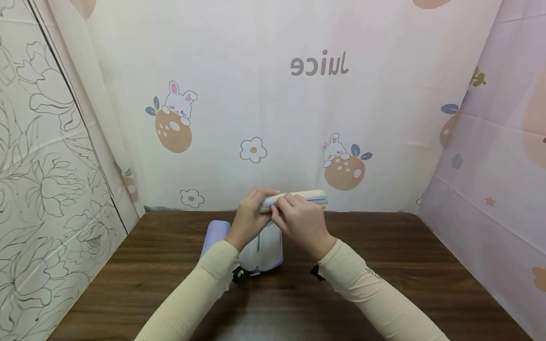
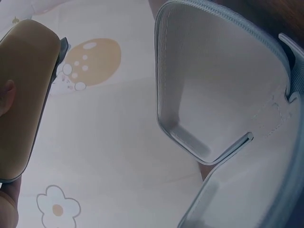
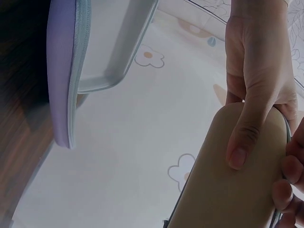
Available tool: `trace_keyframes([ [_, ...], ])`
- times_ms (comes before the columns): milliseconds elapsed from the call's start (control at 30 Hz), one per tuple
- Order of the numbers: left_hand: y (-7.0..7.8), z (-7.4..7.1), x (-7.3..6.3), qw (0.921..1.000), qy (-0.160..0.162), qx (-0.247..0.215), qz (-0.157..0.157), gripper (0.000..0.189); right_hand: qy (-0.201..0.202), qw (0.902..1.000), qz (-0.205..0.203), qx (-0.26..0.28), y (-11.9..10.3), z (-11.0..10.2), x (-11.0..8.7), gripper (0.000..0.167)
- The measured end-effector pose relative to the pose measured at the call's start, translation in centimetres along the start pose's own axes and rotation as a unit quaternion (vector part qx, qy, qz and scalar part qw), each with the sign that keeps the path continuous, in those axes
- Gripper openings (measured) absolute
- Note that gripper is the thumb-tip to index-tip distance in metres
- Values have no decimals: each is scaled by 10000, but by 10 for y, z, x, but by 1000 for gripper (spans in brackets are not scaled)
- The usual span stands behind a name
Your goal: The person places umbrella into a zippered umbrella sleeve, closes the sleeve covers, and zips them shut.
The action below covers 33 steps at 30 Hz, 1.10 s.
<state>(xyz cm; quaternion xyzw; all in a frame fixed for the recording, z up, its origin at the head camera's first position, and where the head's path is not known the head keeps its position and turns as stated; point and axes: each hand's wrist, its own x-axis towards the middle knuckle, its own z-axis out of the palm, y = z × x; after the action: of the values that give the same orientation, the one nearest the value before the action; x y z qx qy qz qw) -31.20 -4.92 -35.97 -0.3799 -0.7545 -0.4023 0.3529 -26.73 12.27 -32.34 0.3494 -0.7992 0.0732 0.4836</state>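
Observation:
Both hands hold a closed cream zip case (image 1: 313,194) with a blue-grey zip band, raised over the far part of the table. My left hand (image 1: 249,215) grips its left end, its thumb laid along the cream face in the right wrist view. Curled fingers (image 3: 287,183) of my right hand (image 1: 303,220) pinch the zip edge; the zip pull is hidden. Behind and below the hands stands a purple case (image 1: 270,248), unzipped and spread apart, its pale grey lining (image 2: 218,71) showing in the left wrist view.
A purple part (image 1: 216,232) stands on the table left of the pale lining, partly behind the left wrist. The dark wooden table (image 1: 384,274) ends at a printed curtain (image 1: 294,109) at the back. More printed cloth hangs at both sides.

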Motion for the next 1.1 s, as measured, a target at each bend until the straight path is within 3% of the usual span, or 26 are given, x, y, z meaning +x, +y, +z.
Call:
trace_keyframes([
  [833,0,-1,-1,9996,-128,5,-261,40,213,9997,98,-51,10,4,-7,13],
  [1100,0,0,-1,9994,-164,-38,-305,40,73,9996,250,-82,11,2,-8,14],
])
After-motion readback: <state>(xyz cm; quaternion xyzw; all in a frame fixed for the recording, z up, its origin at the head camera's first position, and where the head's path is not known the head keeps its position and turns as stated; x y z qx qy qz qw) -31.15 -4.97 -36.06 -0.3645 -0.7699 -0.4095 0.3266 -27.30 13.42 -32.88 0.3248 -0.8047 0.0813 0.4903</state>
